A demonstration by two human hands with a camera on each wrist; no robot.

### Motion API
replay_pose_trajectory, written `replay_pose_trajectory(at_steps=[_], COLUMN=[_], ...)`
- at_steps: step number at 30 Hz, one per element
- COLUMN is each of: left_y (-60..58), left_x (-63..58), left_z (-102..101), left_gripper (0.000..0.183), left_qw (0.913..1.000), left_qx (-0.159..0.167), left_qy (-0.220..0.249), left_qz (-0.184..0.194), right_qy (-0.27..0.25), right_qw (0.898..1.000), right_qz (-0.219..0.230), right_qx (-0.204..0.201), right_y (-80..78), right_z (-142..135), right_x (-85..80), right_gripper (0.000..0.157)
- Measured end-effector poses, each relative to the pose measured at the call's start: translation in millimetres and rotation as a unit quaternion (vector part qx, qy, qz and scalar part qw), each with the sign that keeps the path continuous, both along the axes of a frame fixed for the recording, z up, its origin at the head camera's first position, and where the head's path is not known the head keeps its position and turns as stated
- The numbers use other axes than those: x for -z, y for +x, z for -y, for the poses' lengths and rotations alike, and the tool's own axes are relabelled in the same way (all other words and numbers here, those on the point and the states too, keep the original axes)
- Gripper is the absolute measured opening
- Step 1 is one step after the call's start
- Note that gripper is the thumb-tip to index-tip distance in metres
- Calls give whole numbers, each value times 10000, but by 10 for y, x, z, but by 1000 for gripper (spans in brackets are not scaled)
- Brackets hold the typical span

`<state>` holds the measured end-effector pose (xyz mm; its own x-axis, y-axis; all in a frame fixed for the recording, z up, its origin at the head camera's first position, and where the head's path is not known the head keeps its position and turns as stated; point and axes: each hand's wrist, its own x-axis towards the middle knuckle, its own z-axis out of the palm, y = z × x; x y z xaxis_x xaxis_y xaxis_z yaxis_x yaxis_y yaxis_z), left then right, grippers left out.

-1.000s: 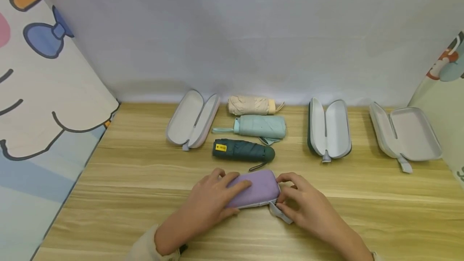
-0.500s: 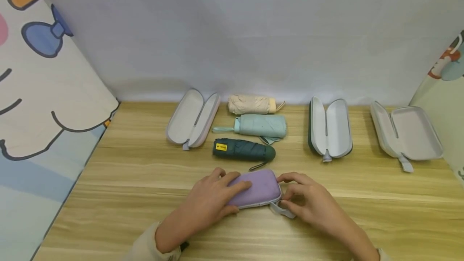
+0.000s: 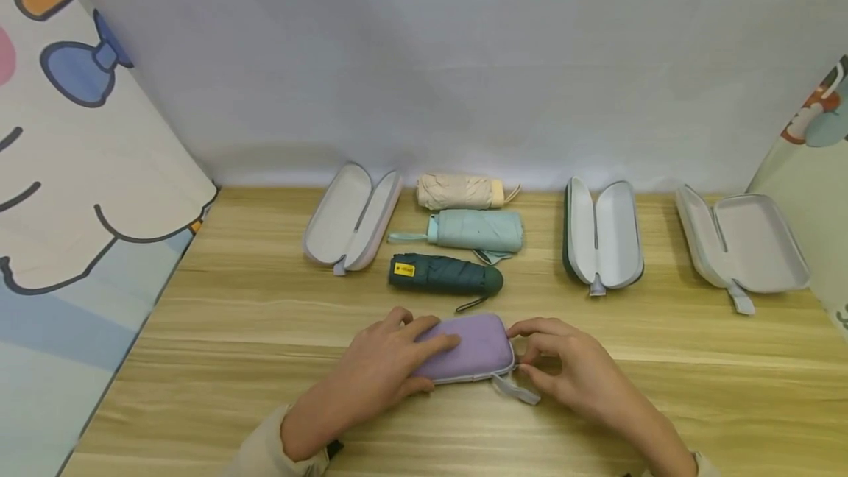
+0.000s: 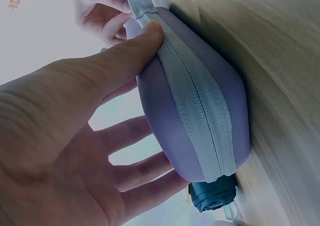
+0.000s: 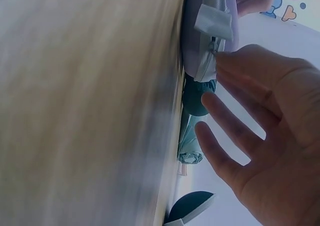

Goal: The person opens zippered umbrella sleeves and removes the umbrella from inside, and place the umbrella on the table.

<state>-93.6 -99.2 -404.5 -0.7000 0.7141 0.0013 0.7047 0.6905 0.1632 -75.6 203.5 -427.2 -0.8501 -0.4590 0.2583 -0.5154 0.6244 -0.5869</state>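
Observation:
A closed purple zip case (image 3: pixel 467 348) lies on the table close in front of me. My left hand (image 3: pixel 380 359) holds its left part, fingers spread over the top and thumb against the zipped side (image 4: pixel 192 96). At the right front corner, thumb and index finger of my right hand (image 3: pixel 570 363) pinch the small zipper pull (image 5: pixel 214 47); its other fingers are spread apart. The case's grey strap loop (image 3: pixel 517 390) hangs out just beside that corner. Right behind the case lies a dark green folded umbrella (image 3: pixel 444 276), its wrist cord toward me.
Behind the green umbrella lie a light teal folded umbrella (image 3: pixel 477 230) and a beige one (image 3: pixel 457 191). One opened case (image 3: pixel 341 223) stands left of them; a dark green-backed case (image 3: pixel 617 234) and a wider pale case (image 3: pixel 762 245) stand open at right. A white wall closes off the back.
My right hand has shifted slightly right, from the strap side to round the case's corner with the zipper pull. The strap now lies free of its fingers. The left hand stays on the case.

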Motion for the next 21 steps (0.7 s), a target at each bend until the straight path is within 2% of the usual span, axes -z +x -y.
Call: replay_pose_trajectory(at_steps=[8, 21], left_y=[-7, -40], left_x=[24, 7], left_z=[20, 38], left_gripper=[64, 63], left_qw=[9995, 9989], left_qx=[230, 455], left_qy=[22, 56], left_qz=[-235, -78], right_qy=[61, -42], right_qw=[9994, 9989], right_qz=[-333, -429], right_qx=[114, 198], right_y=[-28, -82], right_z=[-31, -94], right_x=[27, 55], right_gripper=[36, 37])
